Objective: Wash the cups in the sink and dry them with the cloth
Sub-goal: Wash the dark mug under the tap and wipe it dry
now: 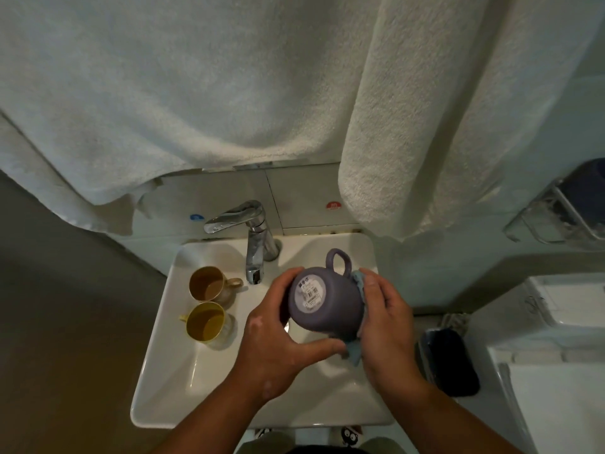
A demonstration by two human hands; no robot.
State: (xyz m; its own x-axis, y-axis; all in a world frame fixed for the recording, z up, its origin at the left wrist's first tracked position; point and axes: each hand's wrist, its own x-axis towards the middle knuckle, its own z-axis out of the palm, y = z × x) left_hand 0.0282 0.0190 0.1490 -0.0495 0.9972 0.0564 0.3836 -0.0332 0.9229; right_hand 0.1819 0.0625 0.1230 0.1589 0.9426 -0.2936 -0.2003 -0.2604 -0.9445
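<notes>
Centre right of frame, over the white sink: a purple mug held base toward the camera, handle pointing to the upper right, mouth facing down and away. The left hand curls round its left wall; the right hand presses a light-blue cloth against its right wall. Centre left, two upright cups, a tan cup and a yellow cup, each appear to hold liquid. Drying seems under way.

Head camera, close, looking down over sink.
</notes>
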